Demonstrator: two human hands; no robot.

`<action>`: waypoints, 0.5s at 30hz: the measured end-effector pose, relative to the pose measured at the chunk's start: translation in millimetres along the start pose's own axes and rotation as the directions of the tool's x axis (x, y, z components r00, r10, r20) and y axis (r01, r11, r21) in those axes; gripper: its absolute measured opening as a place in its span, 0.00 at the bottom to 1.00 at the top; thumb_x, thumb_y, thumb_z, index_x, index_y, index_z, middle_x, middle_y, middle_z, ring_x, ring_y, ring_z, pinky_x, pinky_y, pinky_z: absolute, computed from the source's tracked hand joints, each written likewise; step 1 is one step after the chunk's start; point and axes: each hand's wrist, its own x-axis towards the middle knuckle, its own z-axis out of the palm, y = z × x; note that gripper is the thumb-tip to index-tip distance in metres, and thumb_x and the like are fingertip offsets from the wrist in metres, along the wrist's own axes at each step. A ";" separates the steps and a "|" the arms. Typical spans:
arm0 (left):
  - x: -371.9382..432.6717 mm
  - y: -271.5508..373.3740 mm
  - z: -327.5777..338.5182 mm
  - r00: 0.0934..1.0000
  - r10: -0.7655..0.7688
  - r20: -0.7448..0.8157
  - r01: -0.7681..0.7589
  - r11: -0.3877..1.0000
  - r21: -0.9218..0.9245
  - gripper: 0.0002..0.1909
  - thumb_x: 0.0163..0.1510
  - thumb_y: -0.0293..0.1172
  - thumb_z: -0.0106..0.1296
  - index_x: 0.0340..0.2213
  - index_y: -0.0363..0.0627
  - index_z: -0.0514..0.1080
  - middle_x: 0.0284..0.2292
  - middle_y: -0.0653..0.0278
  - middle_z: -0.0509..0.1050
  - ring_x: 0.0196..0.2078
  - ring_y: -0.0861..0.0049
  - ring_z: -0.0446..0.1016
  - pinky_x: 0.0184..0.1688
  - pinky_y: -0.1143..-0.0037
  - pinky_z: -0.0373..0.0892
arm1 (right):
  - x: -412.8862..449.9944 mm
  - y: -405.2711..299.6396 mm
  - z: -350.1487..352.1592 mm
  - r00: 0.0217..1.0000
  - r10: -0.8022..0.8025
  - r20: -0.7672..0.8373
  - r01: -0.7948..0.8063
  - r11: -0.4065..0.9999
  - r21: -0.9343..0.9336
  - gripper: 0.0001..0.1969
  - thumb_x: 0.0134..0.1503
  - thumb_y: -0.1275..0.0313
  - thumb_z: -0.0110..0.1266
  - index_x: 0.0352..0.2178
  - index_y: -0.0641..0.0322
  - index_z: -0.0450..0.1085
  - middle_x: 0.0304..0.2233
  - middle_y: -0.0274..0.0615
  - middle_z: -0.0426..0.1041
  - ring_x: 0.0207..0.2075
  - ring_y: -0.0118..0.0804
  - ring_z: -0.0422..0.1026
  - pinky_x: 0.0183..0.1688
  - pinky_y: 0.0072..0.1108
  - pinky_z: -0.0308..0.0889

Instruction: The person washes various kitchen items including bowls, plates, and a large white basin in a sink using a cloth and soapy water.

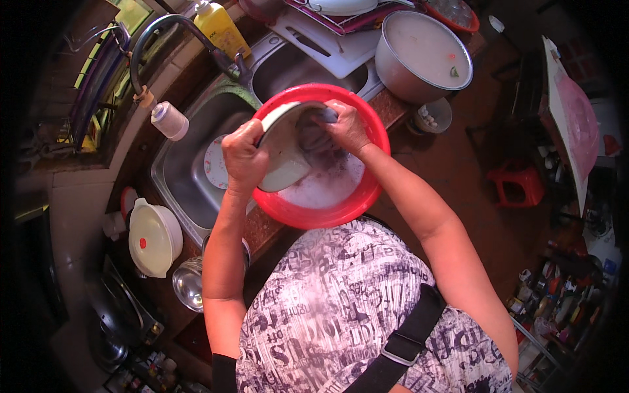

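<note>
A pale bowl-like vessel [287,157] with a dark rim is tilted inside a red plastic basin [319,218]. My left hand [244,156] grips the vessel's left rim, thumb on the near side. At the far right of that rim, my right hand [348,125] is closed on a dark grey, cloth-like piece [327,116]; whether it also grips the rim is hidden. Whitish, sudsy water [324,189] lies in the basin, with a dark patch beside the vessel. The basin rests over the sink's near edge, against my patterned shirt.
A steel double sink [191,191] holds a floral plate [215,162] under the curved faucet [169,120]. Around it stand a yellow bottle [223,32], a white cutting board [329,49], a large pot of cloudy liquid [422,54], a lidded cream pot [155,238] and metal bowls [188,285].
</note>
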 end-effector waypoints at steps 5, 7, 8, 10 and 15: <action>-16.9 -7.3 17.1 0.965 -0.167 -0.201 0.140 0.980 -0.144 0.10 0.33 0.14 0.45 0.16 0.40 0.55 0.14 0.63 0.50 0.17 0.83 0.49 0.19 0.79 0.50 | -30.9 15.9 28.9 0.916 0.401 -0.008 -0.396 0.909 0.131 0.16 0.46 0.64 0.61 0.30 0.69 0.73 0.29 0.58 0.74 0.33 0.51 0.75 0.37 0.33 0.68; -29.8 -13.3 28.9 0.917 -0.242 -0.319 0.189 0.964 -0.188 0.10 0.33 0.15 0.45 0.15 0.41 0.55 0.14 0.65 0.51 0.17 0.83 0.50 0.19 0.79 0.51 | -36.0 17.0 31.4 0.787 0.597 0.155 -0.552 0.794 -0.254 0.21 0.44 0.61 0.62 0.30 0.73 0.73 0.30 0.61 0.74 0.35 0.53 0.75 0.37 0.33 0.68; -34.4 -14.4 33.9 0.896 -0.273 -0.351 0.242 0.962 -0.129 0.10 0.33 0.16 0.45 0.14 0.41 0.55 0.13 0.66 0.50 0.17 0.82 0.50 0.19 0.78 0.51 | -36.4 20.1 24.4 0.757 0.596 0.267 -0.492 0.789 -0.369 0.24 0.43 0.60 0.63 0.32 0.75 0.71 0.30 0.62 0.74 0.36 0.56 0.74 0.38 0.35 0.68; -44.7 -20.1 38.1 0.875 -0.309 -0.372 0.289 0.951 -0.112 0.10 0.33 0.16 0.45 0.14 0.41 0.55 0.13 0.66 0.50 0.17 0.82 0.50 0.19 0.77 0.51 | -25.8 -9.9 14.4 0.758 0.555 0.343 -0.326 0.777 -0.539 0.24 0.43 0.60 0.63 0.34 0.74 0.70 0.30 0.62 0.74 0.36 0.58 0.74 0.39 0.35 0.68; -60.9 -24.2 48.3 0.851 -0.448 -0.275 0.421 0.894 -0.155 0.11 0.34 0.20 0.47 0.15 0.40 0.55 0.14 0.64 0.49 0.17 0.81 0.49 0.19 0.75 0.52 | -9.1 -24.2 28.7 0.770 0.548 0.326 -0.253 0.731 -0.633 0.27 0.41 0.60 0.64 0.38 0.71 0.68 0.33 0.59 0.74 0.37 0.53 0.74 0.41 0.32 0.68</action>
